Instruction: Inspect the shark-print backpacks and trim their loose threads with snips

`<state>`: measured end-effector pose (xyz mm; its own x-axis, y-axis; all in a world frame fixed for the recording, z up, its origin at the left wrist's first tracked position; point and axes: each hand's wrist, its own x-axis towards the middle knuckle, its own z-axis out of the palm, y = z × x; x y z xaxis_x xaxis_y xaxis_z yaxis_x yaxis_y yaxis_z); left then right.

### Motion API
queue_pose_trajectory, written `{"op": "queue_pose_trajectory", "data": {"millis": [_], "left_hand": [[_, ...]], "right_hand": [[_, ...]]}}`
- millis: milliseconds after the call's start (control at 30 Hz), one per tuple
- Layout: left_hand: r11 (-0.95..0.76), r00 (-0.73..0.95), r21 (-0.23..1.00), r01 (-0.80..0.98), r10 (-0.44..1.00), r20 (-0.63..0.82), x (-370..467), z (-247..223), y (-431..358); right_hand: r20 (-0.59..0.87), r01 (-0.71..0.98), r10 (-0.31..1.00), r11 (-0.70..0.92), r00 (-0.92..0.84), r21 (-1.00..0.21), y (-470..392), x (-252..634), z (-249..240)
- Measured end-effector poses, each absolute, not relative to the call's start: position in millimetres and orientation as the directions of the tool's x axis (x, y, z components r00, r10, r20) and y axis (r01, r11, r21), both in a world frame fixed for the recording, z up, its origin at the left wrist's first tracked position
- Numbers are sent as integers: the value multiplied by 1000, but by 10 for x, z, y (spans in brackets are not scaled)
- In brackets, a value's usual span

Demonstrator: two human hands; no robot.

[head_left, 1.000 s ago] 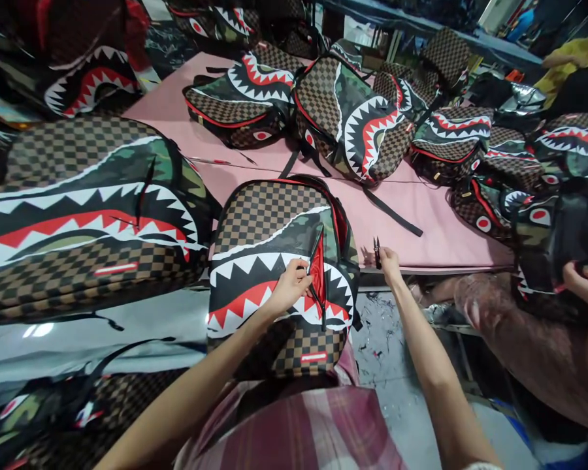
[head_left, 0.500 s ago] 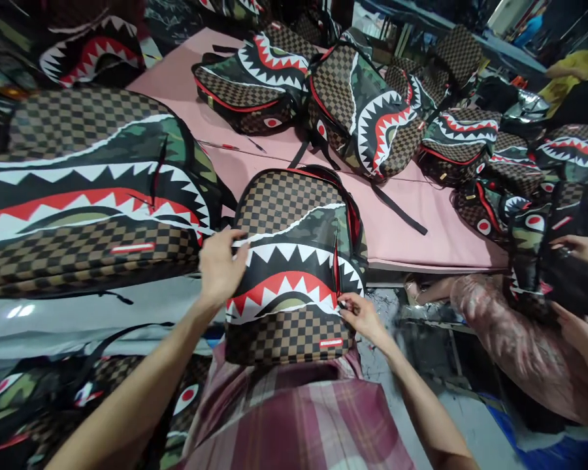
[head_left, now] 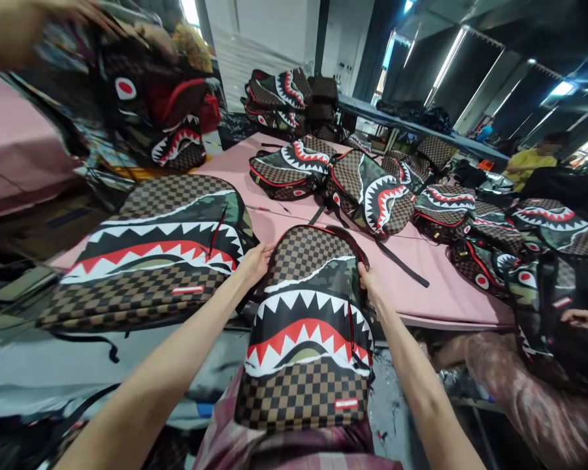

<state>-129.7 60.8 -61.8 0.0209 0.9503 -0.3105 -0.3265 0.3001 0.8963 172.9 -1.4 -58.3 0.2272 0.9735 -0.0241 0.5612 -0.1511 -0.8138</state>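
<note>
A checkered backpack (head_left: pixel 313 261) with a printed shark mouth and a camouflage patch stands tilted on my lap, leaning at the pink table's edge. My left hand (head_left: pixel 255 266) is closed at its upper left edge, the fingertips partly hidden. On the opposite side, my right hand (head_left: pixel 368 279) grips the upper right edge near the red-lined opening. The short front zipper (head_left: pixel 351 320) appears closed. A second shark-mouth backpack (head_left: pixel 142 287) lies just left of my left forearm.
Several similar backpacks (head_left: pixel 372 192) crowd the pink table (head_left: pixel 399 251), one with a strap (head_left: pixel 402 264) trailing forward. Another person's hands (head_left: pixel 85 16) handle a backpack at the upper left. At the right, a co-worker's hand (head_left: pixel 584 320) touches a dark bag.
My right hand has left the front zipper and moved up to the bag's right edge. My left hand has shifted up along the left edge. The camera view has tilted upward.
</note>
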Motion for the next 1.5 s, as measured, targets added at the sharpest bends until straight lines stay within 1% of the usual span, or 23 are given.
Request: {"op": "queue_pose_trajectory", "data": {"millis": [100, 133, 167, 233, 300, 367, 433, 467, 533, 567, 633, 700, 733, 800, 867, 967, 1067, 1167, 1267, 1333, 1400, 1433, 1500], "left_hand": [[294, 122, 890, -348, 956, -268, -1547, -558, 288], [285, 164, 901, -327, 956, -243, -1631, -559, 135], [268, 200, 920, -287, 956, -216, -1706, -558, -22], [200, 240, 969, -148, 957, -161, -1807, -527, -312], [58, 192, 997, 50, 979, -66, -1830, -446, -521], [-174, 116, 946, 272, 982, 148, -1784, -338, -642], [-362, 108, 825, 434, 930, 352, -1716, -251, -711], [-417, 133, 777, 471, 905, 405, -1691, -229, -739], [-481, 204, 754, 447, 876, 438, -1689, -249, -799], [-500, 239, 759, 417, 866, 440, -1713, -293, -834], [-525, 311, 758, 386, 848, 429, -1797, -436, -909], [-525, 385, 743, 414, 841, 380, -1887, -621, -976], [-518, 420, 731, 445, 841, 340, -1919, -714, -1001], [-505, 469, 702, 502, 841, 269, -1946, -869, -1022], [-494, 484, 667, 558, 846, 222, -1937, -954, -1004], [-479, 464, 636, 606, 861, 206, -1915, -910, -915], [-460, 462, 645, 611, 868, 182, -1860, -697, -747], [-405, 428, 670, 623, 893, 141, -1624, -471, -439], [-367, 427, 714, 596, 898, 105, -1163, -412, -61], [-317, 488, 758, 569, 873, -1, -833, -487, 98], [-261, 580, 799, 541, 804, -130, -596, -619, 104], [-249, 617, 813, 527, 770, -164, -533, -690, 51], [-244, 640, 832, 498, 750, -164, -513, -810, -128]], "right_hand": [[-2, 423, 975, -98, 223, -901, -368, 1880, -441], [0, 347, 979, -73, 204, -935, -548, 1943, -411], [-1, 232, 984, -43, 176, -972, -735, 1998, -391], [-12, 9, 992, -14, 127, -1000, -1068, 2064, -367], [-21, -114, 993, -8, 117, -993, -1272, 2074, -357], [-8, -148, 989, 15, 150, -989, -1330, 2062, -340], [31, -147, 980, 61, 195, -987, -1306, 2067, -293], [56, -134, 977, 85, 205, -987, -1293, 2081, -259], [108, -78, 981, 122, 164, -989, -1314, 2127, -190], [126, -36, 988, 130, 94, -991, -1354, 2153, -168], [114, 67, 985, 124, -133, -990, -1479, 2193, -181], [28, 201, 935, 105, -354, -974, -1621, 2203, -285], [-17, 271, 912, 104, -410, -957, -1682, 2196, -370], [-64, 383, 910, 108, -409, -918, -1767, 2171, -572], [-59, 428, 929, 111, -365, -897, -1797, 2152, -763], [-43, 410, 934, 114, -355, -905, -1774, 2154, -922], [-13, 384, 937, 131, -350, -914, -1738, 2163, -951], [-2, 379, 938, 137, -346, -915, -1719, 2127, -968], [2, 389, 936, 148, -352, -909, -1741, 2065, -1014], [13, 406, 939, 161, -342, -899, -1798, 2053, -1022], [-3, 437, 939, 157, -344, -886, -1889, 2090, -965], [-31, 454, 932, 148, -362, -878, -1937, 2126, -902], [-116, 467, 889, 118, -443, -876, -1994, 2208, -709]]}}
